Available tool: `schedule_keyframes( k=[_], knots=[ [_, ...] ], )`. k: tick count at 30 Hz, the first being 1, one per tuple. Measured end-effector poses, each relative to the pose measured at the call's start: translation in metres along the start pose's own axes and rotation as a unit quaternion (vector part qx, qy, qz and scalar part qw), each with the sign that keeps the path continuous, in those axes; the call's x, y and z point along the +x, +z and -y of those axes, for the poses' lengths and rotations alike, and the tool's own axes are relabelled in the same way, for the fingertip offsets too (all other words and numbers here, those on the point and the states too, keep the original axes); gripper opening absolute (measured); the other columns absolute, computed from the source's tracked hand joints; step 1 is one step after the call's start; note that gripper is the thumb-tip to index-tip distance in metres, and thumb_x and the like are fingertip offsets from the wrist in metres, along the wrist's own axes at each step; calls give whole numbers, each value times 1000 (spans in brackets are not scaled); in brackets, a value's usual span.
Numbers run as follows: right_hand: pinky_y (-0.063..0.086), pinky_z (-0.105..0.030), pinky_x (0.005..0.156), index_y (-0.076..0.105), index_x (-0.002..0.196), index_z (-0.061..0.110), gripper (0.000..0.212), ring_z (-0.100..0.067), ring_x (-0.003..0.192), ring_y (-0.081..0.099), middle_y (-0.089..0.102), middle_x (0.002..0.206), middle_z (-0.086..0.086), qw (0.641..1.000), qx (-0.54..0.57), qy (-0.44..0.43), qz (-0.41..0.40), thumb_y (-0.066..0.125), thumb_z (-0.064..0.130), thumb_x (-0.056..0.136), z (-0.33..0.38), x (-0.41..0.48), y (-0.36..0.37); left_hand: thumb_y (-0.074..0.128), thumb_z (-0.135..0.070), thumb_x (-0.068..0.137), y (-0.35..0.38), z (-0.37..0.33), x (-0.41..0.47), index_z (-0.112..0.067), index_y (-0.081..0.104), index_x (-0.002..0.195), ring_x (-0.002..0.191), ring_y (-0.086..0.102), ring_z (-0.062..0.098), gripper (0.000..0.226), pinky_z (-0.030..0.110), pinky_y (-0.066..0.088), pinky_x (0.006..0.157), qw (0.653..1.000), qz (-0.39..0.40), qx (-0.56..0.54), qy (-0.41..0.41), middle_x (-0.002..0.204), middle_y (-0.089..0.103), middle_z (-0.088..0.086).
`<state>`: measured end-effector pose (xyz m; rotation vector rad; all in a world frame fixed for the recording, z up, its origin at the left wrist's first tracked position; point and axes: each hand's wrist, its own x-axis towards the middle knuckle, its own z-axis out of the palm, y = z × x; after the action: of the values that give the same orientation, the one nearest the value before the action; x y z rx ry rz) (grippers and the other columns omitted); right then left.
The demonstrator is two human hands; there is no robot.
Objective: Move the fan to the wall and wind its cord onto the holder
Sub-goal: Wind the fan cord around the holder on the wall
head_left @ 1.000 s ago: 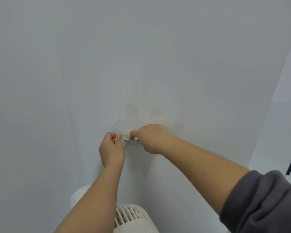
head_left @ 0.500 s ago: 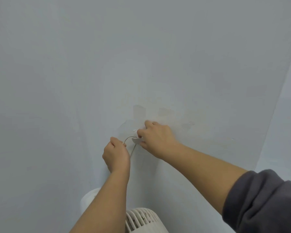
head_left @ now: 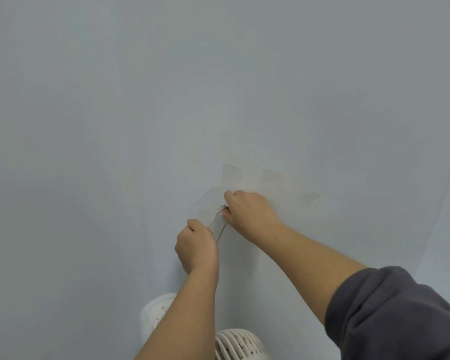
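thin cord (head_left: 222, 232) hangs against the patched wall (head_left: 115, 126).

The single head view looks from the person's head forward and slightly down, square onto a pale wall (head_left: 115, 126) that fills almost the whole frame at arm's reach, its corner (head_left: 442, 211) slanting down the right edge. Both forearms enter from the bottom edge and run away from the lens, so the left hand (head_left: 196, 245) and right hand (head_left: 250, 216), holding the cord (head_left: 213, 219) between them, sit just below centre, the sleeve (head_left: 395, 315) nearest at lower right. The fan (head_left: 234, 344) shows from above, cut by the bottom edge.
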<state>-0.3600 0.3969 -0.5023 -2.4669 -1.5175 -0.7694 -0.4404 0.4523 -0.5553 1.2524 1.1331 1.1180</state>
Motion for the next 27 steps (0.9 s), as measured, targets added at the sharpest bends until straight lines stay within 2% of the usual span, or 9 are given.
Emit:
schedule_keyframes(
  k=[2,4,8,12,15,18,21,23,27],
  knots=[
    [14,-30,44,37,91,13,6,-28,66,41,32,68,-2,1000,6,-10,11,40,14,96,-5,1,0,28,-24,93,1,1,-1,-9,58,61,64,52,29,47,34,45,66,1000,3,1,0,63,56,4],
    [16,-30,44,39,96,13,5,-29,66,42,37,71,-3,1000,20,-11,15,41,8,94,-9,1,1,29,-25,93,2,4,-1,-8,58,62,62,51,29,46,33,43,64,1000,12,13,-2,63,56,5],
    [35,-34,56,45,104,10,14,-31,73,51,59,88,-11,995,95,9,8,39,3,92,-17,0,-1,33,-27,91,3,10,3,-5,64,71,65,54,30,43,31,41,61,996,40,82,8,70,61,10],
    [50,-38,62,53,100,13,21,-29,74,59,63,87,-8,971,235,38,2,36,4,93,-25,-5,-3,32,-29,91,3,15,6,-5,69,75,70,57,29,47,31,43,63,986,83,144,14,79,67,10],
    [44,-18,55,61,90,13,24,-20,67,55,61,79,-1,947,315,51,42,40,0,87,-31,-4,-13,32,-30,90,5,19,5,-2,70,85,75,58,31,47,32,43,66,974,124,188,26,90,69,15],
    [46,-25,64,68,87,13,25,-15,66,54,59,71,6,947,302,47,98,43,7,85,-40,-2,-30,33,-29,92,8,21,3,-2,69,82,74,57,30,46,31,42,65,966,158,199,46,86,67,14],
    [46,-27,68,70,92,16,22,-14,75,55,62,81,4,962,236,23,135,49,16,87,-46,-2,-39,34,-25,96,9,18,-3,-8,61,66,60,49,19,44,27,36,55,956,195,204,73,68,58,2],
    [45,-24,73,70,100,17,23,-15,84,54,59,86,4,974,175,-13,140,51,14,88,-49,-3,-40,36,-25,97,7,16,-7,-7,61,68,55,47,15,43,25,33,51,955,204,198,83,61,54,-3],
    [47,-33,78,66,106,19,24,-21,98,55,57,96,1,988,85,-57,118,49,12,91,-53,-6,-37,41,-24,95,8,16,-10,-9,59,63,52,45,15,40,24,32,49,952,227,183,96,55,52,-5]
  ],
)
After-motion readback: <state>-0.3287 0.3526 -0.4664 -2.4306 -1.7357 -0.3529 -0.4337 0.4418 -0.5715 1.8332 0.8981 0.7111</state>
